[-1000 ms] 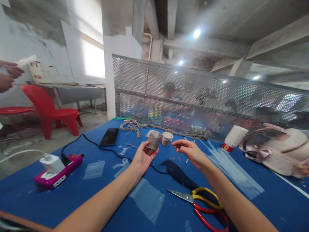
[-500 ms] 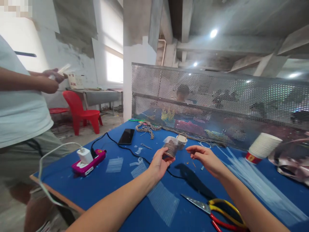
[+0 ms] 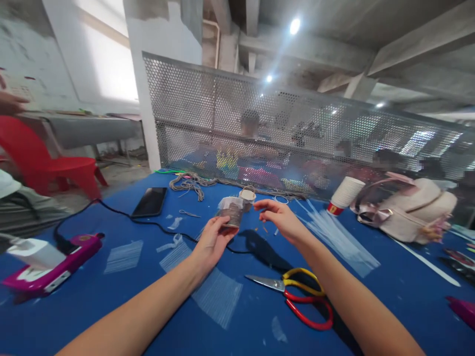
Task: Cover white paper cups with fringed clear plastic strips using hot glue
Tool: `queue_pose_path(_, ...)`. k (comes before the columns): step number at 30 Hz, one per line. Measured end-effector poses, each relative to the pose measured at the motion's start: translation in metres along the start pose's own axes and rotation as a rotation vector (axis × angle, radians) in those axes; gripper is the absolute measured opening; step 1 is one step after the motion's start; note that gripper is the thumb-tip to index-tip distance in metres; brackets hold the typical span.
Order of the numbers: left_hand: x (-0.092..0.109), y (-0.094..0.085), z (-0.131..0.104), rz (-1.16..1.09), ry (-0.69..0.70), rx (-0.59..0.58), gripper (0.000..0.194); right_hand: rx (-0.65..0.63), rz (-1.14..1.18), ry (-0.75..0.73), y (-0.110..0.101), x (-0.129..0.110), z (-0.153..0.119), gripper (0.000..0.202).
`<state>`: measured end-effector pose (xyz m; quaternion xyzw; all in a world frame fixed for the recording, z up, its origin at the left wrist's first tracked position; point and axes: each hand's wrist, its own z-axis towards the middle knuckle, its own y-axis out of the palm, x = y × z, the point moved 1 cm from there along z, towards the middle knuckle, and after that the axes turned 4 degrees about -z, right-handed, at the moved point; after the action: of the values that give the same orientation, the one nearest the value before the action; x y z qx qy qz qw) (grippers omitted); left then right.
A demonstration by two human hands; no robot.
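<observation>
My left hand (image 3: 213, 240) is closed around a small brown cup-shaped piece (image 3: 232, 215) with a ridged, cord-like wall. Whitish translucent material (image 3: 227, 202) sticks up around its top. My right hand (image 3: 280, 217) hovers just to the right, fingers loosely curled and thumb apart, with nothing visible in them. Behind the gap between the hands stands a small pale-topped cup (image 3: 247, 195). Nearer to me lie scissors (image 3: 284, 284) with yellow and red handles, blades pointing left, below my right forearm.
Translucent strips (image 3: 334, 240) and a stack of paper cups (image 3: 346, 193) are on the right, beside a pale backpack (image 3: 411, 210). Grey cord (image 3: 189, 184), a phone (image 3: 149, 201) and a purple power strip (image 3: 55, 267) lie left. A perforated metal screen (image 3: 237, 123) borders the far table edge.
The view has swung to the right, bringing the backpack into sight and the standing person mostly out. My left hand keeps its hold on the cup-shaped piece; my right stays beside it.
</observation>
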<state>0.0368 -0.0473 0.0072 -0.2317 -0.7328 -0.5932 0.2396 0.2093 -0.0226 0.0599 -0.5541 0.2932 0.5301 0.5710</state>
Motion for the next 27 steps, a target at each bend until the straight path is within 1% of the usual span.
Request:
queue_pose_path(4, -0.005, 0.002, -0.004, 0.086, 0.068, -0.011, 0.026, 0.047, -0.054, -0.027, 0.001, 0.001, 0.001, 0.034)
queue_pose_path(7, -0.009, 0.002, -0.006, 0.174, 0.147, -0.014, 0.033, 0.054, -0.112, -0.04, 0.002, 0.001, 0.0, 0.031)
queue_pose_path(9, -0.012, 0.0, -0.006, 0.247, 0.201, -0.006, 0.037, 0.051, -0.156, -0.056, 0.003, -0.001, -0.002, 0.028)
queue_pose_path(12, -0.014, -0.002, -0.008, 0.365, 0.264, -0.007, 0.041, 0.045, -0.234, -0.121, 0.006, -0.003, -0.005, 0.025)
queue_pose_path(15, -0.014, -0.002, -0.011, 0.465, 0.293, -0.032, 0.043, 0.019, -0.302, -0.186, 0.009, -0.002, -0.007, 0.026)
queue_pose_path(18, -0.015, -0.001, -0.013, 0.528, 0.303, -0.057, 0.046, -0.023, -0.354, -0.228, 0.01, 0.0, -0.006, 0.023)
queue_pose_path(20, -0.016, 0.0, -0.012, 0.555, 0.297, -0.065, 0.044, -0.039, -0.375, -0.248, 0.008, 0.002, -0.004, 0.021)
queue_pose_path(22, -0.016, -0.001, -0.011, 0.576, 0.289, -0.057, 0.037, -0.04, -0.39, -0.27, 0.005, 0.005, -0.002, 0.02)
queue_pose_path(25, -0.014, -0.003, -0.008, 0.594, 0.305, -0.012, 0.024, -0.038, -0.42, -0.333, -0.001, 0.01, 0.003, 0.018)
queue_pose_path(27, -0.01, -0.004, -0.005, 0.598, 0.327, 0.018, 0.02, -0.045, -0.438, -0.378, -0.004, 0.014, 0.006, 0.017)
